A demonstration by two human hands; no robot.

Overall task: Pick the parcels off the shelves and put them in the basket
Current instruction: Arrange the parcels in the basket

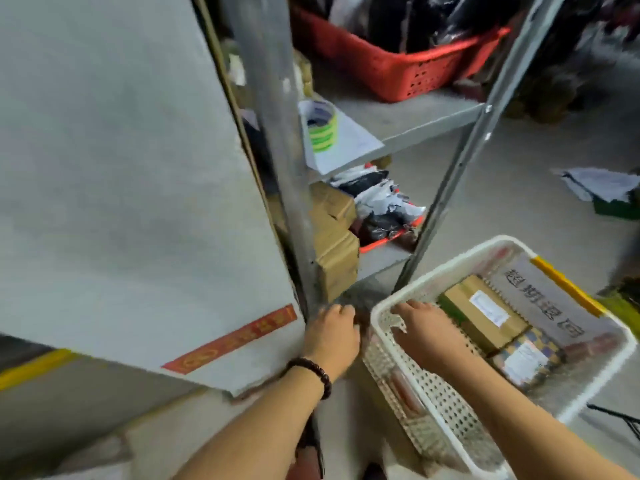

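Storage corner with metal shelving on a grey floor

A broad grey panel [114, 174] with a red sticker [230, 339] near its lower edge is seen left of the hands. Just above them a metal upright [277, 140] rises, and a second upright [460, 161] slants further right, carrying a grey shelf board [408, 114]. A grey concrete floor [519, 202] is spread beyond, with crumpled paper [599, 183] far right. Yellow tape [34, 367] is visible at the lower left.

Bare forearms, a dark beaded bracelet [313, 374] on the left wrist
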